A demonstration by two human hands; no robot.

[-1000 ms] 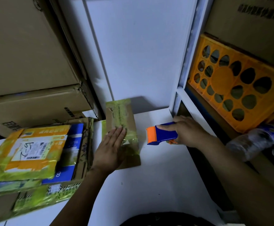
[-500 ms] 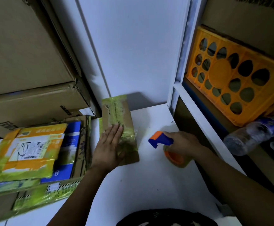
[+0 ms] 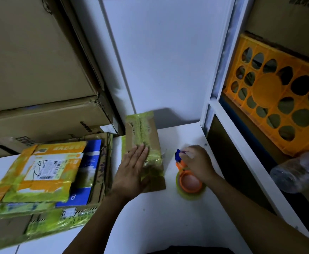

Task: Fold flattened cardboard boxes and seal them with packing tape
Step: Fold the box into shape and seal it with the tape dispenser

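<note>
Tabletop (image 3: 150, 226) white, cartons (image 3: 30, 70) stacked left, left hand (image 3: 131, 171) flat on taped box (image 3: 142, 131), right hand (image 3: 197, 162) gripping tape dispenser (image 3: 188, 182)

wall (image 3: 164, 61): white, beyond the grip
table (image 3: 150, 217): white, under the grip
shelf frame (image 3: 221, 74): white, right of the grip
light: dim

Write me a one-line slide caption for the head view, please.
Left hand presses flat on a small taped box while the right hand holds the tape dispenser on the white table.
</note>
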